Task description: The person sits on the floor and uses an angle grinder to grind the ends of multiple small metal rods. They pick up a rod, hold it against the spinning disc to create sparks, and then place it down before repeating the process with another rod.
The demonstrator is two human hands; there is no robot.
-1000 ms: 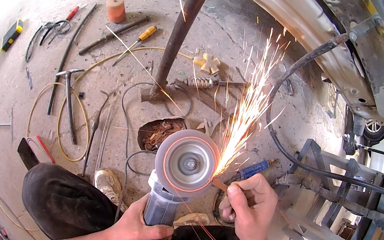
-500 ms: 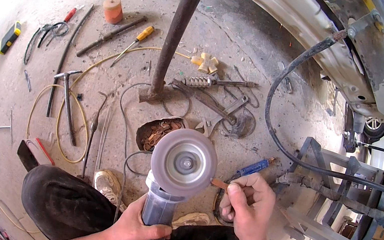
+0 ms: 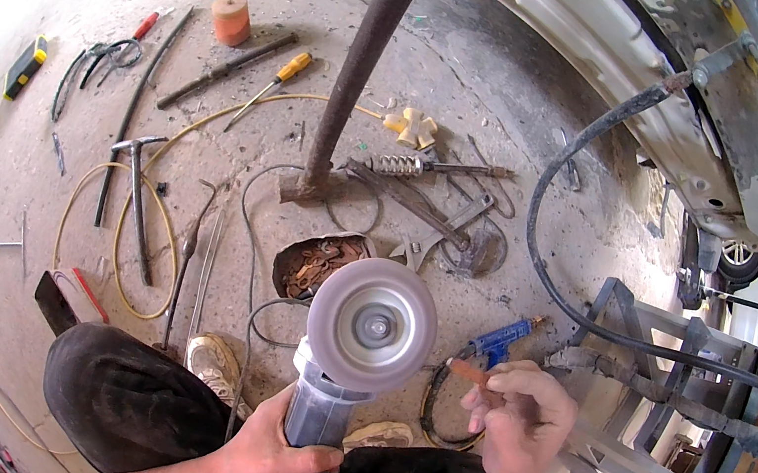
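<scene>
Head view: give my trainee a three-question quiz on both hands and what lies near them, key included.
1. True or false: a gap shows between the small, flat rust-brown piece in the right hand and the round grey grinding disc.
2. Which does the left hand grip? A: yellow-handled screwdriver. B: long dark-grey angle grinder. C: dark metal hammer.
3. Fill in the colour: the open, roughly round dark container, beyond and to the left of the disc, holds ____ loose pieces.

Key: 1 true; 2 B; 3 rust-brown.
</scene>
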